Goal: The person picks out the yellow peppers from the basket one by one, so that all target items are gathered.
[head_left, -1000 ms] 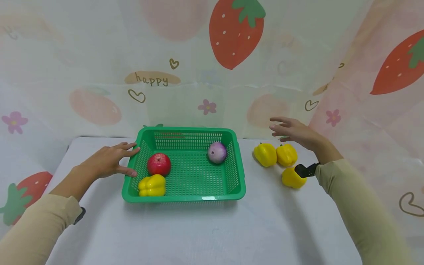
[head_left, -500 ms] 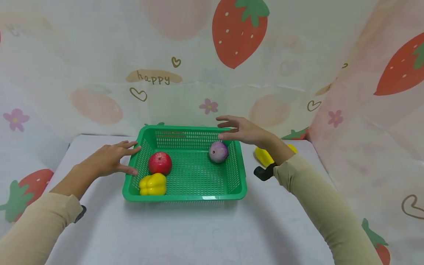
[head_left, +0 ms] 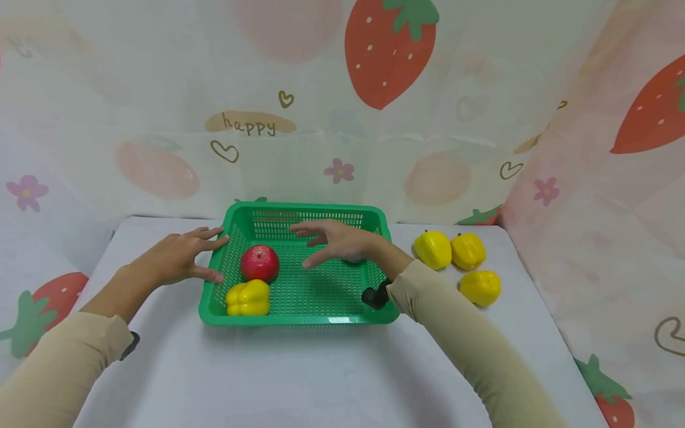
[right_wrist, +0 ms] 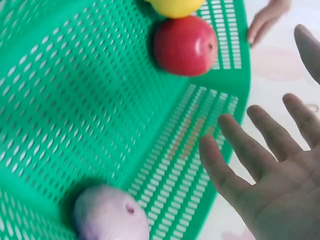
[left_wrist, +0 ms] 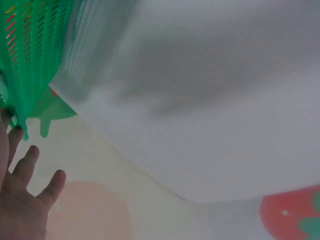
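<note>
Head view: the left grip (head_left: 179,257) is resting at the left rim of the green basket (head_left: 305,321), fingers spread; in the left wrist view some fingertips are meeting the rim, others fanning out clear of it. Right grip (head_left: 342,239) is hovering over the basket's middle, spread wide, thumb standing apart from the fingers; right wrist view is showing the same, palm side visible. Basket is sitting on the white bench (head_left: 299,380), toward the back edge. Inside it, a red fruit (head_left: 260,263) is lying near the left wall, and a yellow pepper (head_left: 248,298) is sitting in the front left corner, just beside the fruit and looking in contact with it. A purple vegetable (right_wrist: 112,215) is lying toward the back right of the basket; in the head view the right grip is mostly hiding it. Right of the basket, on the bench, three more are lying: a back-left pepper (head_left: 433,249), a back-right pepper (head_left: 468,251) just beside it, and a front pepper (head_left: 480,288) sitting nearer the person. Both arms are wearing beige sleeves; a black wrist mount (head_left: 376,295) is showing on the right arm. Behind everything, a strawberry-print backdrop (head_left: 305,184) is hanging.
</note>
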The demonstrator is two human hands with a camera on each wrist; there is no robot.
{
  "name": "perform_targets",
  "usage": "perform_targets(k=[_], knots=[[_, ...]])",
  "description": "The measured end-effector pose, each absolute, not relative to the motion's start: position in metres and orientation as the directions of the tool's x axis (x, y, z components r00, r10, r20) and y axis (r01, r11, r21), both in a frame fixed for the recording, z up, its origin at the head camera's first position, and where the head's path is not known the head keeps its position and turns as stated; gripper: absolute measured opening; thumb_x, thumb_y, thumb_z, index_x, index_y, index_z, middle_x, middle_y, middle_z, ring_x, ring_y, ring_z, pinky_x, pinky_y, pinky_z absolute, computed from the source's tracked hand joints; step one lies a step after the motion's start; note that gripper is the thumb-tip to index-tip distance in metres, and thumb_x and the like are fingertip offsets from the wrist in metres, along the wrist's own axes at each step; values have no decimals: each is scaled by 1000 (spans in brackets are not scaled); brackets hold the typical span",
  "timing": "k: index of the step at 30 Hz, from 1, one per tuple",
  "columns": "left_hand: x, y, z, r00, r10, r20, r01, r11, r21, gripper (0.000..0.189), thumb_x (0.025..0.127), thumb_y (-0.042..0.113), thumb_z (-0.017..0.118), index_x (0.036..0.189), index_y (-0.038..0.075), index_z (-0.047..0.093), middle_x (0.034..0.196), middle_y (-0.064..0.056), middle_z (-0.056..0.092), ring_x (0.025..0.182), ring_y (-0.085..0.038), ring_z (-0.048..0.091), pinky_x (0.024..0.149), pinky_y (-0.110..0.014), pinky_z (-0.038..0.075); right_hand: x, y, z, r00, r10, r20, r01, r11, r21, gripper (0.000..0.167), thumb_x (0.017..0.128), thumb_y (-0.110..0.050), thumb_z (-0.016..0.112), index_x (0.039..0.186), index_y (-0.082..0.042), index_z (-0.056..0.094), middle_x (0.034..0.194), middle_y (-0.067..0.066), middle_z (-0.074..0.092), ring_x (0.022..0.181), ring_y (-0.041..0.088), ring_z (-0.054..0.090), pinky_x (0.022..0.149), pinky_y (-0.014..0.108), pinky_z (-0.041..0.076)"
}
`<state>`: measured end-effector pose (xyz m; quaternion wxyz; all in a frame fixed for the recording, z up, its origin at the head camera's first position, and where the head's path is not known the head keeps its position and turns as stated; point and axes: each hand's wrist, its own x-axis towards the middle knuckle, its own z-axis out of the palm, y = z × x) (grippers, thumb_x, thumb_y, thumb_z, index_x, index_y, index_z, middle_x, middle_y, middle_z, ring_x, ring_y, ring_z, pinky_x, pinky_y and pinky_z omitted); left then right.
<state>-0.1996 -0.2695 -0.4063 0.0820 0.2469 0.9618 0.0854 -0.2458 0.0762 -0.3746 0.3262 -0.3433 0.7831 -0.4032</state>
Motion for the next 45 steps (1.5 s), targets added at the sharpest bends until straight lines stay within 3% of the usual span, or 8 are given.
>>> perform_targets(k=[6, 12, 21, 29, 34, 40, 45], knots=[[-200, -269, -409, -864, 490, -115, 462, 862, 208, 87, 78, 52, 80, 146, 6, 49, 152, -23, 41, 137, -50, 38, 100, -70, 39, -242, 51, -383, -489, -810, -323, -278, 496, -823, 73, 90, -17, 75, 154, -15, 39, 156, 8, 40, 138, 31, 45, 106, 36, 47], [-199, -270, -406, -864, 491, -115, 463, 862, 205, 87, 78, 52, 79, 145, 6, 49, 152, -23, 41, 137, -50, 39, 99, -69, 40, -241, 26, -393, -399, -867, -300, -341, 444, -829, 75, 90, -13, 74, 154, -7, 36, 158, 12, 36, 142, 34, 39, 110, 34, 42], [-199, -270, -405, -861, 494, -120, 466, 861, 202, 87, 79, 52, 79, 145, 5, 49, 153, -23, 40, 136, -50, 39, 100, -70, 38, -237, -6, -400, -371, -843, -389, -401, 523, -752, 75, 90, -21, 75, 154, -14, 38, 155, 4, 41, 137, 22, 40, 104, 26, 44], [-200, -270, -405, -859, 498, -119, 468, 858, 210, 87, 79, 53, 78, 145, 5, 49, 153, -23, 40, 136, -50, 39, 99, -69, 40, -238, -25, -403, -323, -825, -464, -399, 563, -723, 75, 91, -23, 74, 156, -21, 36, 158, -1, 37, 139, 14, 34, 109, 30, 39], [-200, -271, -406, -861, 495, -113, 466, 859, 214, 86, 79, 52, 79, 145, 5, 50, 152, -23, 41, 136, -50, 40, 99, -68, 41, -240, -32, -409, -306, -805, -508, -349, 591, -727, 76, 91, -20, 73, 156, -20, 35, 159, 3, 35, 141, 17, 34, 109, 34, 41], [-199, -271, -406, -861, 498, -106, 468, 856, 221, 86, 78, 51, 79, 145, 5, 50, 152, -23, 41, 136, -49, 40, 100, -67, 41, -238, -38, -414, -300, -720, -625, -306, 694, -652, 76, 90, -23, 74, 155, -31, 36, 154, -4, 38, 124, 14, 41, 98, 47, 51], [-200, -273, -406, -859, 503, -96, 476, 853, 213, 87, 78, 53, 79, 144, 5, 51, 152, -22, 41, 136, -49, 40, 99, -66, 42, -237, -42, -414, -292, -705, -646, -350, 707, -614, 73, 90, -20, 74, 153, -34, 39, 147, -3, 41, 119, 14, 41, 95, 48, 53]])
